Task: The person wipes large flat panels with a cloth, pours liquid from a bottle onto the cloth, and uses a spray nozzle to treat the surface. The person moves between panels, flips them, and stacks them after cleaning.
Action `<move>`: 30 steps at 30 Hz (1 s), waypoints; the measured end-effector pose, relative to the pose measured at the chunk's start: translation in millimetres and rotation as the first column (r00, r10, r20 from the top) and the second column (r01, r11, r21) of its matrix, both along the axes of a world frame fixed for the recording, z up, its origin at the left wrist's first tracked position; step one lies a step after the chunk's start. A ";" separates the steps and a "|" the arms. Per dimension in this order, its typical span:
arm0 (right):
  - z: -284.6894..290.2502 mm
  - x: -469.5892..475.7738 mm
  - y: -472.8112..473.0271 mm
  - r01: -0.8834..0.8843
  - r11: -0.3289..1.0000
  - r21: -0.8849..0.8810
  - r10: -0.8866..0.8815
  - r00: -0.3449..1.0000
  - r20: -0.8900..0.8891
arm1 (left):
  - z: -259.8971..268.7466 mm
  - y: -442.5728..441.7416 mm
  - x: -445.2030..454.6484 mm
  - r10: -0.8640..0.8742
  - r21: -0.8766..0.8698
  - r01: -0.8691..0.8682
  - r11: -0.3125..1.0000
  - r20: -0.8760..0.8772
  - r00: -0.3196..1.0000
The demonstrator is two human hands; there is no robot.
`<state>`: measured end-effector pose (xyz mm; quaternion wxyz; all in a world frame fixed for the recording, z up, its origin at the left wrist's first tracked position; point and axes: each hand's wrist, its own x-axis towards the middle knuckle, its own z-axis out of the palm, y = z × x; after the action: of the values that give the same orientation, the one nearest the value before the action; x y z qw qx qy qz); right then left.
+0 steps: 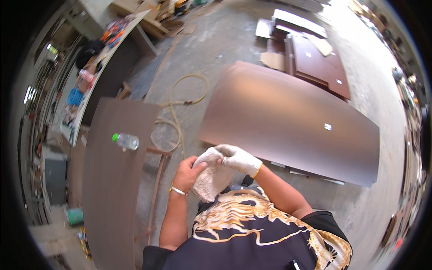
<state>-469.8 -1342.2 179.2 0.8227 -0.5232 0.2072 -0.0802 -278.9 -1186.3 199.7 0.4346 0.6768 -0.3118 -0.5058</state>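
Observation:
In front of my torso, a whitish cloth (211, 177) hangs between both hands. My left hand (189, 173), bare with a bracelet at the wrist, grips its left edge, thumb on top. On my right hand (238, 160) is a white knitted glove with a yellow cuff; its fingers pinch the cloth's upper right edge. A plastic bottle (128, 141) with a green cap lies on a long brown panel (111, 189) to the left. To the right of my hands is a large brown sheet panel (287, 125) bearing a small white label.
A looped yellowish hose (179, 121) lies on the concrete floor ahead. Beneath the left panel shows a brown metal frame (157, 195). A workbench (111, 57) with assorted items stands at the upper left. More brown panels (317, 64) are stacked beyond the large sheet.

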 end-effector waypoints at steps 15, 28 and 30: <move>-4.2 0.0 25.6 0.381 0.857 -0.346 -0.478 0.839 -0.259 | -42.2 -15.1 33.8 -0.054 -0.030 0.048 0.998 -0.285 0.957; -39.3 219.3 121.2 0.173 0.916 -0.363 -0.320 0.860 -0.397 | -82.3 87.8 136.4 0.291 -0.016 -0.467 0.884 -0.762 0.578; -96.3 218.2 126.6 0.179 0.890 -0.419 -0.384 0.790 -0.479 | -114.5 97.2 141.9 0.395 0.053 -0.567 0.822 -0.770 0.501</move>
<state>-251.7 -1215.6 82.9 0.5991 -0.6247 0.4933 -0.0860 -137.0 -1089.2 85.2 0.7143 0.4151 0.0485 -0.5613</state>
